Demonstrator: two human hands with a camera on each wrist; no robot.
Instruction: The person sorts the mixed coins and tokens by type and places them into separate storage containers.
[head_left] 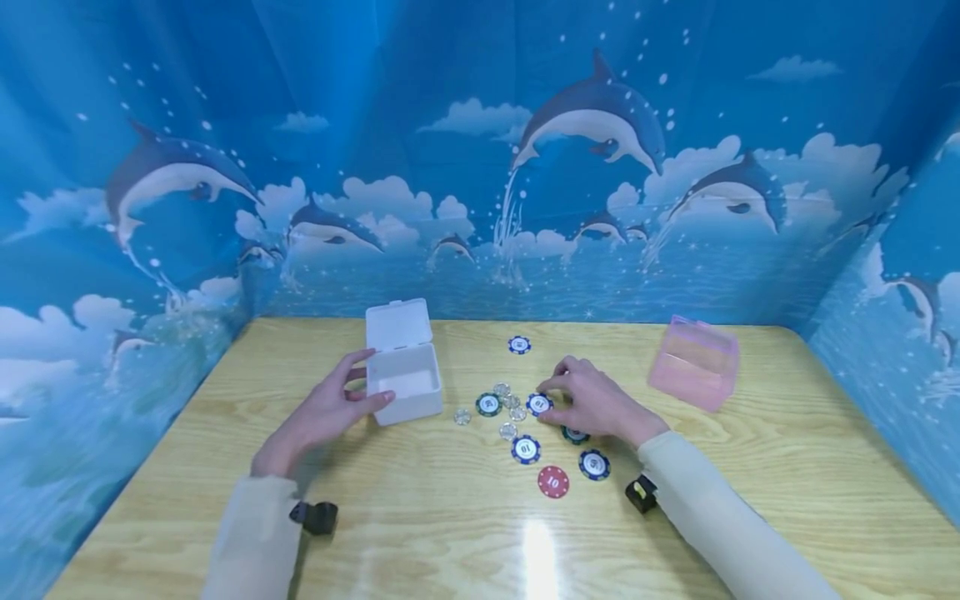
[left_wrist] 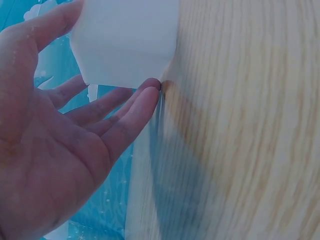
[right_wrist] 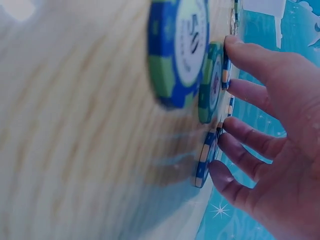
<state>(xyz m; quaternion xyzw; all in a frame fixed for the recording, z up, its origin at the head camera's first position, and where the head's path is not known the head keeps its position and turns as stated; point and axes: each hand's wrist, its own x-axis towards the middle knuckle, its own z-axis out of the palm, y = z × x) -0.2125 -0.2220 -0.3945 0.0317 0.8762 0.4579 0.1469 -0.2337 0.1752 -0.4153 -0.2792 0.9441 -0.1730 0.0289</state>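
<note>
A white box (head_left: pixel 411 408) stands with its lid (head_left: pixel 399 325) raised at the back. My left hand (head_left: pixel 330 408) grips its left side, thumb at the near edge and index finger near the hinge. In the left wrist view, the other fingers spread around the box's end. My right hand (head_left: pixel 596 406) is over the poker chips, thumb and index finger at opposite edges of a blue-and-white chip (head_left: pixel 539 405). A blue-and-cream chip (right_wrist: pixel 204 162) lies under its lower fingers in the right wrist view. A green chip (head_left: pixel 576 435) is partly hidden beneath that hand.
Several clear plastic pieces (head_left: pixel 508 431) and a green chip (head_left: pixel 489 405) lie between the hands. Nearer are blue chips (head_left: pixel 526 450) and a red chip (head_left: pixel 553 482). Another blue chip (head_left: pixel 519 345) sits farther back. A pink translucent box (head_left: pixel 693 362) stands right, before a dolphin-print curtain (head_left: pixel 480 167).
</note>
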